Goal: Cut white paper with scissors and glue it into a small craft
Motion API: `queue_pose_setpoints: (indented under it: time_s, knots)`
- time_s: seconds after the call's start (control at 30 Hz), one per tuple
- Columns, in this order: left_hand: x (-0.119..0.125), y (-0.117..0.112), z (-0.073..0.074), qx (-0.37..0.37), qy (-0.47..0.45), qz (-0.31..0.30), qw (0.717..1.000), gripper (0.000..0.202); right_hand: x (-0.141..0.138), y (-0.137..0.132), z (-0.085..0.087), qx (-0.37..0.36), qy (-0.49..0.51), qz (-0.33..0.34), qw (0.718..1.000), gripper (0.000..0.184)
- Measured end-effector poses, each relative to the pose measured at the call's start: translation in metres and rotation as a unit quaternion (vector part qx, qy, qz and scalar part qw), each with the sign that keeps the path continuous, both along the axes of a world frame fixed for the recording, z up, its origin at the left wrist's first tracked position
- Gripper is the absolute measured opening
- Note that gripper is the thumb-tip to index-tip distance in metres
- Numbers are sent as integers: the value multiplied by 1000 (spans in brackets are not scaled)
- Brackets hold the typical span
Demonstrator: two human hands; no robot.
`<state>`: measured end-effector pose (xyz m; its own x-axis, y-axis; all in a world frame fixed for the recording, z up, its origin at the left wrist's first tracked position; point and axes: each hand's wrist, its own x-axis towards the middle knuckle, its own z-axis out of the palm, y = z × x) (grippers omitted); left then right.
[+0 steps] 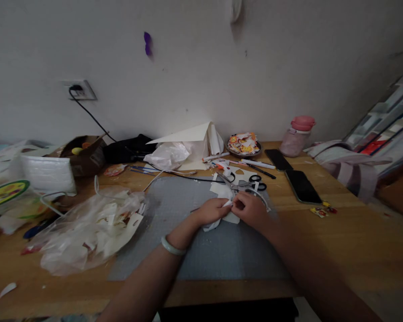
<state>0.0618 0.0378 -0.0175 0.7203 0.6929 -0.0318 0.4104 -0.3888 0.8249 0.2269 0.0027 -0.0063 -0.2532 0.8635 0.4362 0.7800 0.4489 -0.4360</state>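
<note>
Above a grey cutting mat point(174, 223), both hands meet at a small white piece of what looks like paper point(229, 203). My left hand point(212, 211), with a pale bangle on the wrist, pinches it from the left. Close against it, my right hand point(251, 209) has thumb and fingertips closed at the piece's other side. Cut white paper scraps point(218, 189) lie beneath and behind the hands. Just beyond them rest scissors with black handles point(257, 183). A curved grey band point(260, 197) lies partly behind my right hand.
A clear plastic bag of scraps point(87, 241) covers the mat's left side. Behind stand a bowl of wrappers point(244, 145) and a pink bottle point(296, 137). Two phones, one nearer point(302, 186), lie right. Pens point(258, 164) and a black cable point(195, 179) cross the back.
</note>
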Motion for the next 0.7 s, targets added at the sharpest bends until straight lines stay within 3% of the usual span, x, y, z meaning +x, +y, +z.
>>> queue_pose_setpoints:
  time_s: [0.27,0.5,0.7]
  knots:
    - [-2,-1,4,-41,3,5,999,24,21,12,1,28,88,-91,992,9]
    - [-1,0,2,-51,-13,2,999,23,13,6,3,8,54,74,996,11]
    - [-2,-1,2,-38,-12,-3,999,25,8,2,4,10,43,104,994,12]
